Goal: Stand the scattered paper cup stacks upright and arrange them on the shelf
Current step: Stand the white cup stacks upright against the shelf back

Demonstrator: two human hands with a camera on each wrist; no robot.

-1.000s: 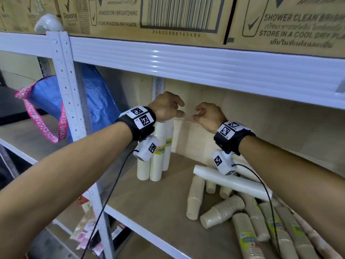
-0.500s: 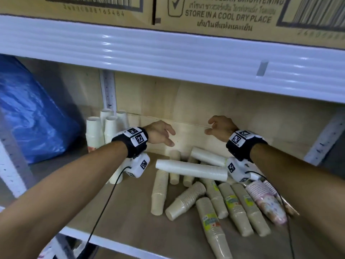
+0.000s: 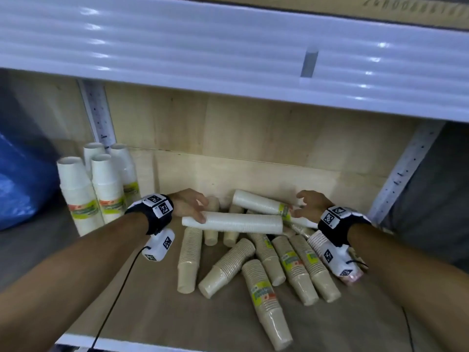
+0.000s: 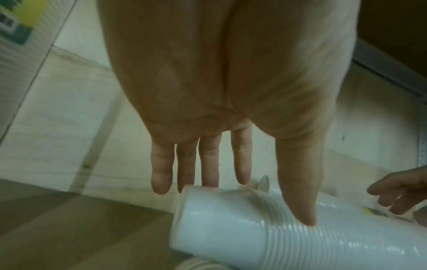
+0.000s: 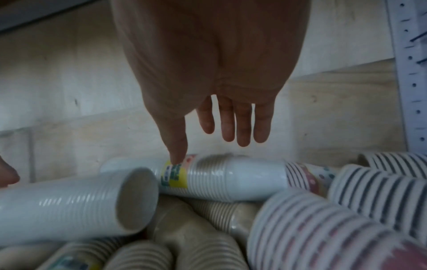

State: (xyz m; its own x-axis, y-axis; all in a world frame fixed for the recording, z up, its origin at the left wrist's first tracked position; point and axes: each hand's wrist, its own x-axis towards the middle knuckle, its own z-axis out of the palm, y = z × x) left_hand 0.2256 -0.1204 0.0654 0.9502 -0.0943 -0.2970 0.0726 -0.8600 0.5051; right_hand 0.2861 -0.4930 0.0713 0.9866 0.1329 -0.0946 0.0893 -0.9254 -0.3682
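Note:
A long white cup stack (image 3: pixel 236 223) lies across a pile of fallen stacks on the wooden shelf board (image 3: pixel 152 313). My left hand (image 3: pixel 196 210) is open at its left end, with the thumb (image 4: pixel 298 191) resting on the ribbed side and the straight fingers behind the closed end. A second white stack (image 3: pixel 256 205) with a yellow-green label lies behind it. My right hand (image 3: pixel 300 207) hovers open at that stack's right part, its thumb (image 5: pixel 175 146) tip touching the label. Several white stacks (image 3: pixel 76 196) stand upright at the back left.
Several brown stacks (image 3: pixel 228 268) lie fanned out under and in front of the white ones. A pink patterned stack (image 3: pixel 317 242) lies at the right by my wrist. The upper shelf beam (image 3: pixel 228 47) hangs low overhead. A blue bag (image 3: pixel 17 194) sits far left.
Both hands have come down and rightward from beside the upright stacks to the fallen pile. The left hand now touches the long white stack, the right thumb the labelled one.

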